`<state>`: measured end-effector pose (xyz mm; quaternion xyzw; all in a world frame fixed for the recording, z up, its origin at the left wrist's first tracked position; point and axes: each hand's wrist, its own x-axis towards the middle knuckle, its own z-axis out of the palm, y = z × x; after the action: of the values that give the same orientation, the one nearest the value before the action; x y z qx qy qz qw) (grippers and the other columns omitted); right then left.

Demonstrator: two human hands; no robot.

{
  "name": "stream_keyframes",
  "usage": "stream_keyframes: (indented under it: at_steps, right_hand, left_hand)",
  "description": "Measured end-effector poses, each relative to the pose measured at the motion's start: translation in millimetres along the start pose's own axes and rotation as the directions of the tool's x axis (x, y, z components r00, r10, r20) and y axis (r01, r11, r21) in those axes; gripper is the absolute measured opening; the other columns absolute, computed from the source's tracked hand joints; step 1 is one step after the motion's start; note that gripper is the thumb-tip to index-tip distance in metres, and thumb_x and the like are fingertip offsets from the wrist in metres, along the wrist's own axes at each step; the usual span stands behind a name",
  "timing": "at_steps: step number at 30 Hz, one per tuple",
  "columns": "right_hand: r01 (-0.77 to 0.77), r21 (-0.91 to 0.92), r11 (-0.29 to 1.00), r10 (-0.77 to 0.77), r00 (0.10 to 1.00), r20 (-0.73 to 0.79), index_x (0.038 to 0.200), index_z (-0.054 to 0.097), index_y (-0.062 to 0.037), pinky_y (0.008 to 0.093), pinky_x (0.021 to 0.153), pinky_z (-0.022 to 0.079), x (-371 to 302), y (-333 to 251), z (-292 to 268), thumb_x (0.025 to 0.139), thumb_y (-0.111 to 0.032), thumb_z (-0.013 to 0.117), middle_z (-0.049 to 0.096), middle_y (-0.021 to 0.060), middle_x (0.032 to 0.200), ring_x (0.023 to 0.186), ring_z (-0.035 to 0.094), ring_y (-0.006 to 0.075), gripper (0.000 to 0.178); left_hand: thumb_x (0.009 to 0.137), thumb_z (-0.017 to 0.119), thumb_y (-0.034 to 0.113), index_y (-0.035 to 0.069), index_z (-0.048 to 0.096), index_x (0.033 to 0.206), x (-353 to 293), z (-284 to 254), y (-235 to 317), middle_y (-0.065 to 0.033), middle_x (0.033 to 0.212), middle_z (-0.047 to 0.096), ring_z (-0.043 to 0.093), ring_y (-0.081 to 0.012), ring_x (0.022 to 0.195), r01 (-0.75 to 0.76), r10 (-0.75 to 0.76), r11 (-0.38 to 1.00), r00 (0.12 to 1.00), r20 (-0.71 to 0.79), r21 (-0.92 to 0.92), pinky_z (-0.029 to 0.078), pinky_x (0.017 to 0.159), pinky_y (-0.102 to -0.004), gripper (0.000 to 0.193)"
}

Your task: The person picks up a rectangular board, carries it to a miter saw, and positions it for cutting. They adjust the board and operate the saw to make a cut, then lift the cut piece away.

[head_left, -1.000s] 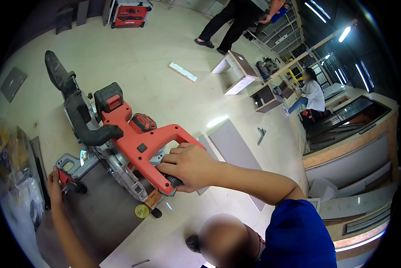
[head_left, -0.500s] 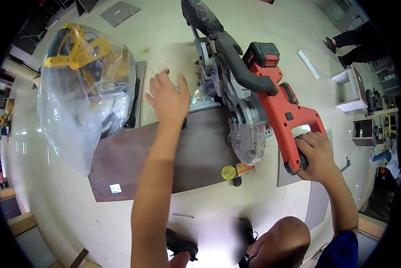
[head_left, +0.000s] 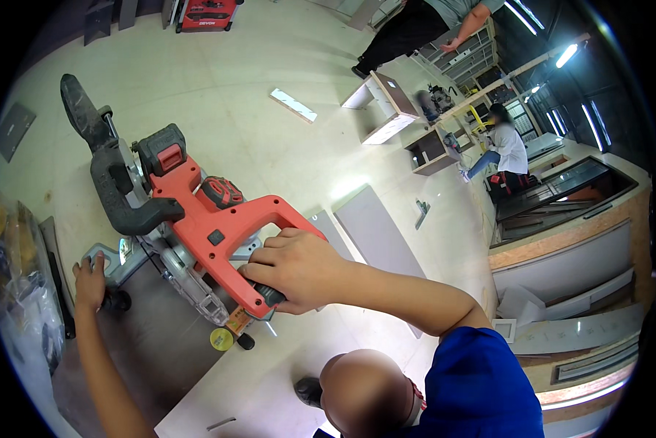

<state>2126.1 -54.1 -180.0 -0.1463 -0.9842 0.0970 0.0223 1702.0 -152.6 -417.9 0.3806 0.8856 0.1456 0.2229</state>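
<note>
In front of me a red and black cordless miter saw [head_left: 196, 219] stands on a dark brown board [head_left: 134, 350]. My right hand [head_left: 298, 270] is wrapped round the saw's red D-shaped rear handle, fingers closed over its black grip. My left hand [head_left: 90, 283] lies against the end of the saw's grey metal base [head_left: 123, 264], fingers stretched and slightly apart. The clear blade guard [head_left: 207, 303] hangs low over the board, and the blade is mostly hidden. A yellow round sticker [head_left: 221, 339] shows near the board's edge.
A plastic-wrapped yellow tool [head_left: 21, 270] stands at the left. Grey panels [head_left: 379, 233] and a white strip [head_left: 293, 105] lie on the floor. Small cabinets [head_left: 382, 109] stand farther off. One person stands at the back [head_left: 415, 29]; another sits at the right [head_left: 503, 146].
The view has swung to the right, so the saw now appears farther left. My left hand has come down from the air onto the saw's base. My right hand keeps its hold on the handle.
</note>
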Motion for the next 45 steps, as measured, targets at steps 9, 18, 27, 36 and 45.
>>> stream_keyframes:
  at_steps: [9, 18, 27, 36, 45]
  right_hand:
    - [-0.012, 0.027, 1.0, 0.011, 1.0, 0.024, 0.102, 0.063, -0.0124, 0.0355, 0.071, 0.047, 6.9, -0.3, 7.1, 0.067, -0.025, 0.077, 0.06, 0.0012, 0.084, 0.074, 0.059, 0.0217, 0.041]
    - [-0.024, 0.053, 0.998, 0.02, 0.997, 0.076, 0.101, 0.063, -0.0122, 0.0358, 0.074, 0.046, 9.0, 5.0, -0.4, 0.067, -0.028, 0.077, 0.062, 0.0014, 0.091, 0.08, 0.061, 0.022, 0.04]
    - [-0.098, -0.039, 0.994, 0.101, 0.993, 0.067, 0.093, 0.065, -0.0114, 0.0364, 0.072, 0.045, 6.6, -8.7, 28.2, 0.061, -0.025, 0.077, 0.063, 0.0023, 0.087, 0.075, 0.06, 0.0231, 0.037]
    - [-0.06, -0.05, 0.997, 0.064, 0.994, 0.086, 0.084, 0.061, -0.006, 0.04, 0.065, 0.042, 18.1, -22.9, 41.6, 0.053, -0.013, 0.071, 0.057, 0.0098, 0.075, 0.068, 0.056, 0.032, 0.033]
    - [-0.119, -0.044, 0.992, 0.125, 0.974, 0.186, 0.091, 0.062, -0.0061, 0.0428, 0.064, 0.045, 16.0, -20.3, 39.7, 0.055, -0.011, 0.071, 0.058, 0.0105, 0.073, 0.068, 0.057, 0.0348, 0.038]
  left_hand:
    - [0.094, 0.045, 0.046, -0.014, 0.062, 0.108, 59.8, -8.1, -27.7, -0.0376, 0.109, 0.062, 0.06, -0.0478, 0.109, 0.196, -0.194, 0.975, 0.981, -0.031, 0.104, 0.046, 0.097, -0.0494, 0.064]
    - [0.094, 0.041, 0.033, -0.008, 0.062, 0.106, 82.2, 20.5, -73.7, -0.0311, 0.107, 0.064, 0.063, -0.0459, 0.1, -0.008, 0.015, 0.94, 1.0, -0.018, 0.34, 0.051, 0.085, -0.0524, 0.048]
    - [0.084, 0.047, 0.038, 0.001, 0.07, 0.109, 59.8, 14.8, 3.4, -0.028, 0.116, 0.065, 0.061, -0.043, 0.113, 0.316, -0.325, 0.935, 0.945, -0.038, -0.161, 0.046, 0.098, -0.0489, 0.05]
    - [0.088, 0.049, 0.028, 0.001, 0.067, 0.102, 14.8, -17.2, 0.7, -0.0228, 0.108, 0.068, 0.064, -0.0403, 0.103, 0.286, -0.364, 0.915, 0.889, -0.277, -0.285, 0.05, 0.092, -0.046, 0.036]
    - [0.087, 0.063, 0.0, 0.003, 0.056, 0.092, -194.0, 73.5, 30.3, -0.0114, 0.087, 0.064, 0.063, -0.0175, 0.078, -0.501, -0.077, 0.584, 0.75, -0.657, -0.639, 0.051, 0.073, -0.0283, 0.009]
